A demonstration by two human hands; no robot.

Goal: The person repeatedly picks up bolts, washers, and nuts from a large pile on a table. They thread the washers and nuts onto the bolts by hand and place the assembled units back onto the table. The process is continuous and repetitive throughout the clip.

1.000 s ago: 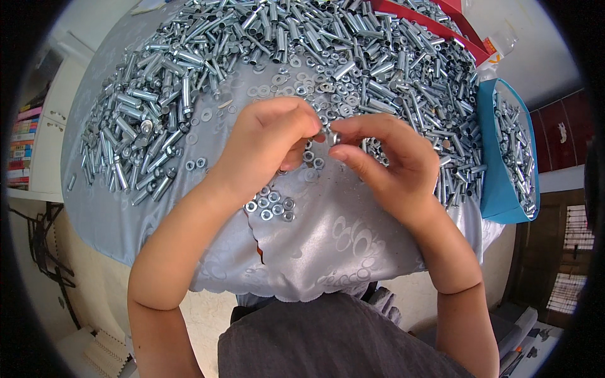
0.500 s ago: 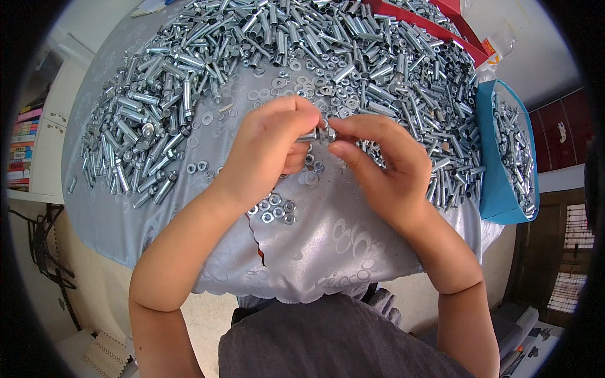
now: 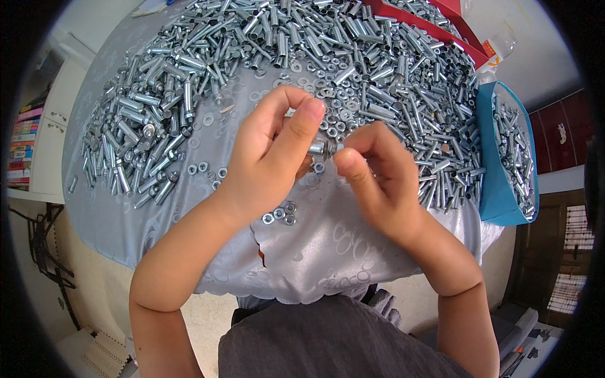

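Observation:
A silvery sleeve anchor bolt (image 3: 319,148) lies level between my hands above the middle of the table. My left hand (image 3: 261,160) is closed round the sleeve end, its thumb raised and its lower fingers partly hidden behind the palm. At the other end, where washers and a nut sit, my right hand (image 3: 386,179) pinches the tip between thumb and bent forefinger. Below my left hand several loose hex nuts (image 3: 279,214) lie grouped on the cloth. Flat washers (image 3: 302,82) and more nuts (image 3: 341,126) are scattered just beyond my fingers.
Heaps of metal sleeves and bolts (image 3: 353,38) cover the far side, with assembled anchors (image 3: 135,116) on the left. A blue bin (image 3: 491,157) of bolts stands at right, a red box (image 3: 466,38) at far right. The grey tablecloth (image 3: 315,252) has a tear near me.
My left thumb and forefinger have lifted off the nut end, and that hand has opened slightly. My right hand has shifted a little down and right, with the bolt tip at its fingers.

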